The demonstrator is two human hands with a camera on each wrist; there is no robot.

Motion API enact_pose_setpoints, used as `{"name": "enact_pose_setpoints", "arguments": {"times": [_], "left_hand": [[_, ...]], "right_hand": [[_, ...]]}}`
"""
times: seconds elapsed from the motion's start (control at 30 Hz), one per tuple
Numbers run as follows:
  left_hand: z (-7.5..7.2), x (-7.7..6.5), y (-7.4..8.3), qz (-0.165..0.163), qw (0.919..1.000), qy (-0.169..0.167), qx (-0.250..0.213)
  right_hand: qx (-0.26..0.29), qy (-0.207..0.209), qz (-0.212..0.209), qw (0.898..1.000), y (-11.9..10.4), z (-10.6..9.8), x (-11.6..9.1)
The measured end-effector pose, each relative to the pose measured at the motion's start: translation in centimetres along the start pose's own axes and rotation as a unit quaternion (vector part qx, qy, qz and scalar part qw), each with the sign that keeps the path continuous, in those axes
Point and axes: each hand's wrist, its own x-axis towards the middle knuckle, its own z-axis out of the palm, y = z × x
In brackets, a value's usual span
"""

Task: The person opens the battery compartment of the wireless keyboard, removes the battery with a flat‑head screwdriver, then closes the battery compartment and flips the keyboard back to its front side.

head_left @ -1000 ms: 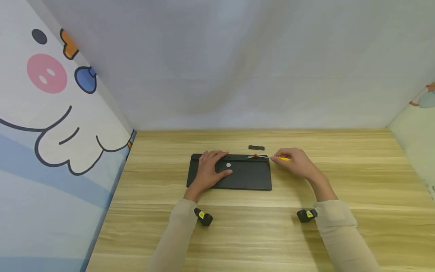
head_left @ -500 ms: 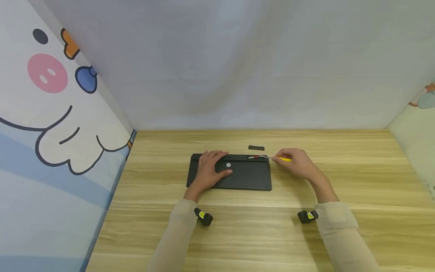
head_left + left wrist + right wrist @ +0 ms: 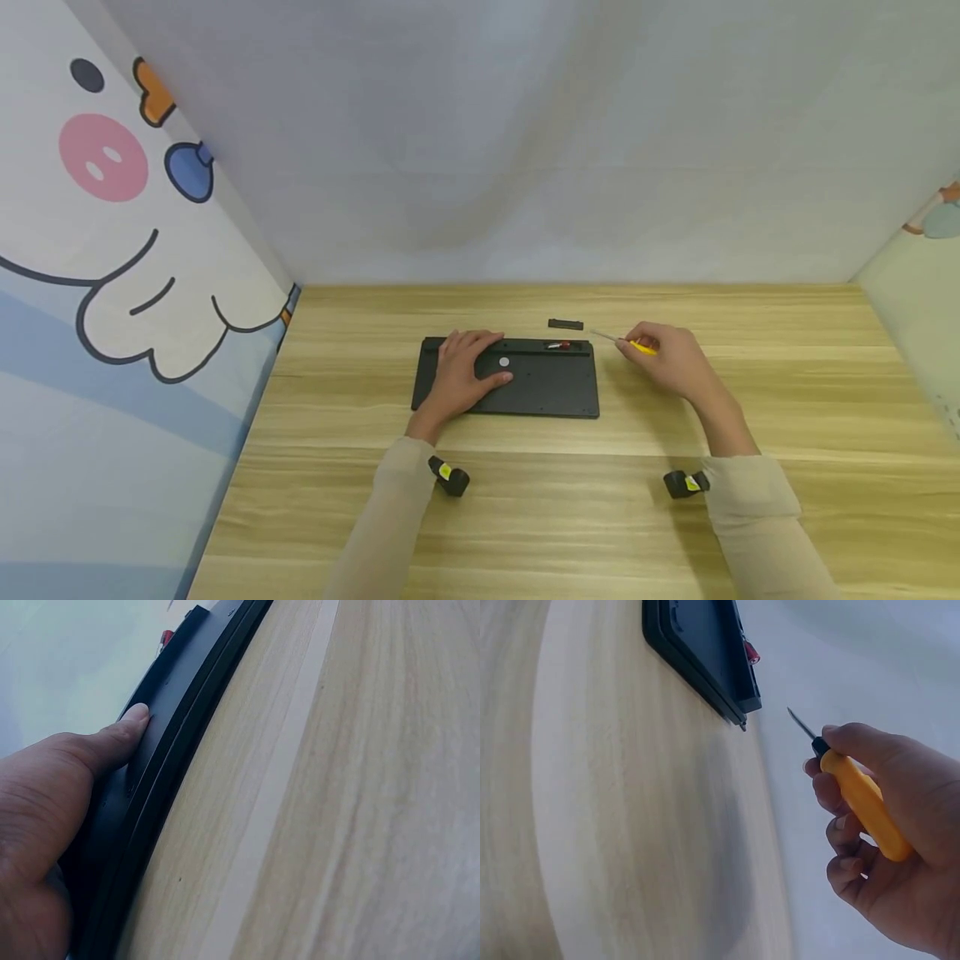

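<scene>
A black keyboard [image 3: 536, 387] lies face down on the wooden table. My left hand [image 3: 459, 379] rests spread across its left half, the thumb flat on the back, as the left wrist view also shows. At the keyboard's far right edge, a red and silver battery [image 3: 562, 344] sits in an uncovered compartment; its red end [image 3: 751, 652] sticks up in the right wrist view. Right of the keyboard, my right hand [image 3: 670, 358] grips a screwdriver [image 3: 866, 806] by its yellow handle. Its metal tip points left, apart from the keyboard and the battery.
A small black battery cover [image 3: 566, 324] lies on the table [image 3: 525, 508] just beyond the keyboard. A pale wall [image 3: 570, 167] rises behind the table's far edge, and a cartoon-printed panel [image 3: 112, 333] stands along the left side.
My right hand has drawn back to the right, taking the screwdriver tip out of the compartment. The battery's raised end has shifted slightly there. My left hand has stayed put.
</scene>
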Motion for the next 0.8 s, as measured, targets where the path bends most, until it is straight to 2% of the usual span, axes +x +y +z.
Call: {"name": "enact_pose_setpoints", "arguments": {"times": [0.43, 0.57, 0.8], "left_hand": [[0.0, 0.0, 0.2, 0.002, 1.0, 0.003, 0.0], [0.0, 0.0, 0.1, -0.004, 1.0, -0.002, 0.001], [-0.1, -0.1, 0.0, -0.004, 1.0, -0.006, 0.0]], "right_hand": [[-0.043, 0.03, 0.035, 0.998, 1.8, 0.2, -1.3], [-0.045, 0.024, 0.05, 0.997, 2.0, 0.1, -1.7], [-0.049, 0.018, 0.049, 0.997, 2.4, 0.3, -2.0]]}}
